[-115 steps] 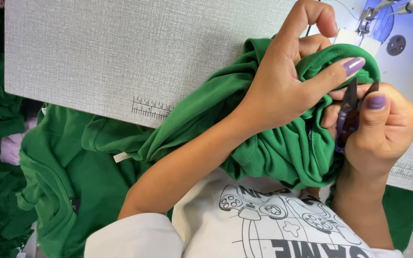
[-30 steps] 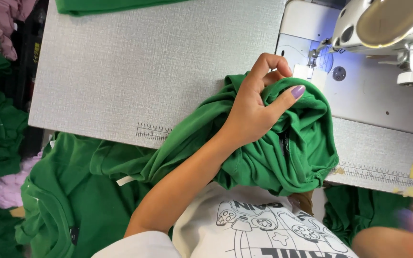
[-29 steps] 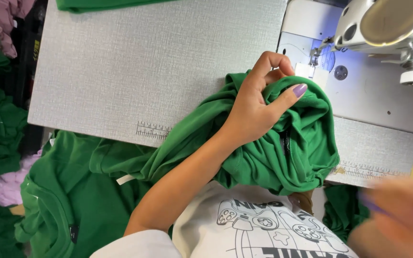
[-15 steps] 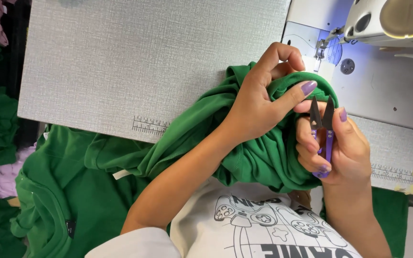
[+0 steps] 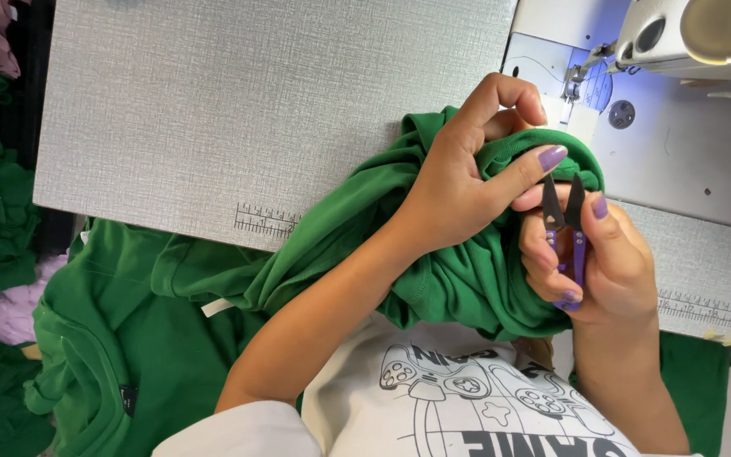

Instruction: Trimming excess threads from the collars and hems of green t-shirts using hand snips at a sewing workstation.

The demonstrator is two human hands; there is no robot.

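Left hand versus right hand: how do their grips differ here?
The left hand bunches the green garment, thumb stretched across the fold; the right hand pinches purple thread snips, blades pointing up at the fabric. Left lies on the cloth, right beside it. Both have purple nails.

— What colours are showing under your hands?
— You're bunching a plain green garment [image 5: 467, 279], and your thread snips [image 5: 567, 241] are showing purple handles and dark blades.
— And around you?
— The table [image 5: 255, 110] is looking grey and finely textured; your shirt [image 5: 467, 415] is showing a dark game-controller print on white.
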